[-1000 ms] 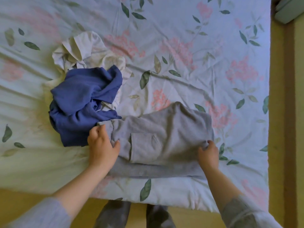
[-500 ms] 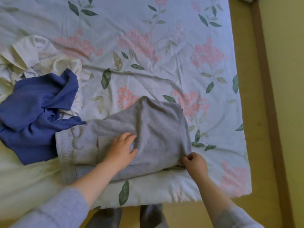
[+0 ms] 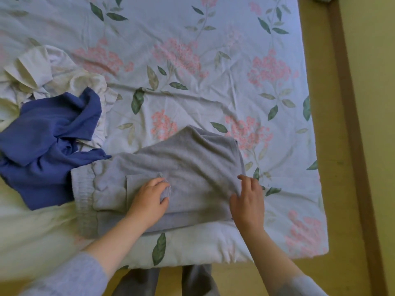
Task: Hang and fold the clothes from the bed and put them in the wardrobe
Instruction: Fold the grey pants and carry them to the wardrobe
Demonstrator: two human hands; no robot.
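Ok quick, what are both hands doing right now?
Left hand: pinching a fold of the grey trousers.
Right hand: open, resting on the trousers' right edge.

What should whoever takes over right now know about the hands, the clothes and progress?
Left hand pinches a fold mid-way on the grey sweatpants.
Right hand rests, fingers spread, on their right edge.
Sweatpants lie partly folded at the near edge of the bed.
Blue garment and white garment lie crumpled to their left, unfolded.
Left to do: finish this fold, handle the other two, move all to the wardrobe, not in view.
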